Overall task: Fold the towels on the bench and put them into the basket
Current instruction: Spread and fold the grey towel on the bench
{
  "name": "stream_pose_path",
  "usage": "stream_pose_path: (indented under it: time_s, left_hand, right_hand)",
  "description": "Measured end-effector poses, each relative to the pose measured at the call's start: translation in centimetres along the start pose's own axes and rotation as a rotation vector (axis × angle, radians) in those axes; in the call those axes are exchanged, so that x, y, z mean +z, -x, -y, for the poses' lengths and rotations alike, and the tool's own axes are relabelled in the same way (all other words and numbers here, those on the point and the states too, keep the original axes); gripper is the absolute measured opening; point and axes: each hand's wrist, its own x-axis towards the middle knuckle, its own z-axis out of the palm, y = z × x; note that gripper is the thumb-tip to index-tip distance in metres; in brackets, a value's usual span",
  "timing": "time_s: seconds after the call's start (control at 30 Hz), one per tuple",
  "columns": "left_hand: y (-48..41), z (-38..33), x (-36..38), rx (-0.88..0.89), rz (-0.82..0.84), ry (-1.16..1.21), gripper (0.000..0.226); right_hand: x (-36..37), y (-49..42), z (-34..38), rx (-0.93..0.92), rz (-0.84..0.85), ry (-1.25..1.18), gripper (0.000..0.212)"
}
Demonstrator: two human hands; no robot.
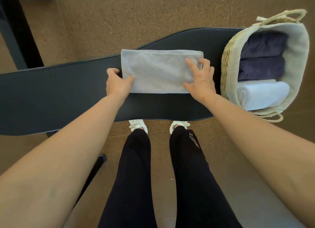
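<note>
Towel: it (158, 70) lies flat on the bench (59, 91), in the middle, folded into a long rectangle with its long edges running left to right.
Left hand: it (115, 82) pinches the towel's left end at the near corner, thumb on top and fingers curled round the edge. I judge I hold it there to keep the layers from sliding apart.
Right hand: it (201, 79) holds the right end, with forefinger and thumb spread on top and the other fingers curled at the right edge. I cannot tell whether they reach underneath.
Why both ends: with one hand on each short end I can bring one end over the other, which I take to be the next fold. That is a guess.
Look: pale grey, soft nap, faint creases across the middle. The far edge shows a stitched hem, the corners line up squarely, and no loose layer sticks out.
Handling: limp cloth, so I expect it to sag if I lift it by one end only.
Basket: it (228, 60) sits on the right end of the bench, just beside my right hand, which keeps the carry short. It is woven, with a pale lining and rope handles.
Inside: two navy towels (262, 57) lie folded side by side on the far side, with a white towel (262, 94) at the near end.
Progress: by my judgement this is the last towel on the bench.
</note>
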Motion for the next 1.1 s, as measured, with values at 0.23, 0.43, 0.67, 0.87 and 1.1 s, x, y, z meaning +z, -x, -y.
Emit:
stream_pose_path:
  time_s: [0.23, 0.43, 0.67, 0.87, 1.1]
  left_hand:
    - [1.1, 1.8, 0.7, -0.039, 0.014, 0.042, 0.041]
    - [3.4, 5.6, 0.0, -0.021, 0.166, 0.004, 0.035]
    - [5.5, 5.4, -0.6, 0.045, 0.240, 0.086, 0.031]
    - [7.2, 2.6, -0.8, 0.069, 0.368, 0.236, 0.047]
    - [9.2, 0.5, 0.3, 0.211, 0.511, 0.215, 0.059]
  right_hand:
    - [1.9, 2.7, 0.1, 0.052, 0.018, -0.068, 0.093]
    - [2.8, 5.8, -0.3, 0.134, -0.030, 0.120, 0.087]
    - [5.0, 6.2, 2.7, -0.307, -0.098, 0.200, 0.059]
    - [4.9, 3.5, 5.2, -0.247, 0.124, 0.377, 0.100]
    - [3.9, 2.1, 5.3, -0.238, 0.171, 0.339, 0.110]
